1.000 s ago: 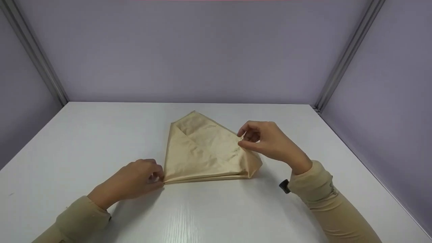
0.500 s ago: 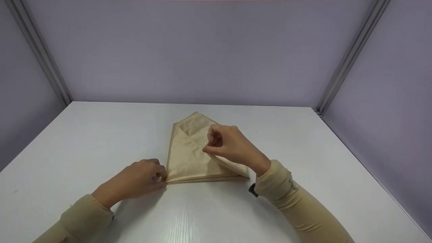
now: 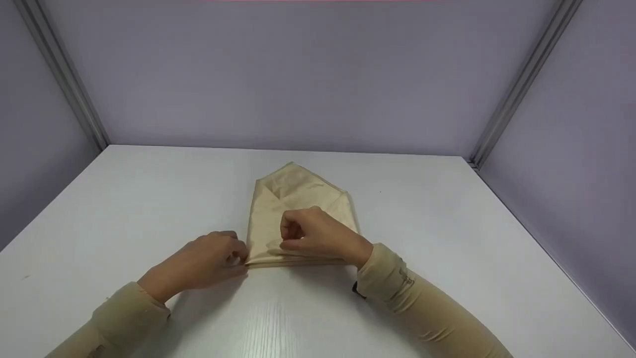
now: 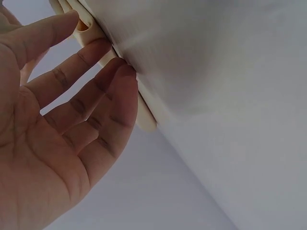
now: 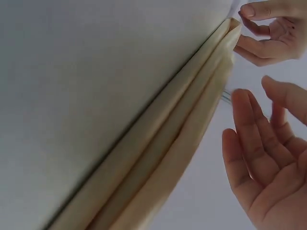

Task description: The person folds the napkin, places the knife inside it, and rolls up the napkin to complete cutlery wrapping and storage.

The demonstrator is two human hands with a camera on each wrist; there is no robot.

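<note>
A beige folded cloth [image 3: 298, 209] lies flat in the middle of the white desk [image 3: 447, 248], its far end coming to a point. Since a second ago the right hand [image 3: 318, 236] has carried the cloth's right-hand flap from the outer right side across to the middle, so the cloth now shows a straight right edge where a raised corner stood before. That hand now rests low on the cloth near its front edge, its grip narrow, fingers curled with thumb and forefinger pinching the folded-over layer. The left hand [image 3: 208, 261] has stayed where it was at the front left corner; its fingertips [image 4: 122, 72] lie fairly straight against the stacked edges there, pressing rather than clasping. In the right wrist view the layered front edge [image 5: 182, 139] runs along the desk.
</note>
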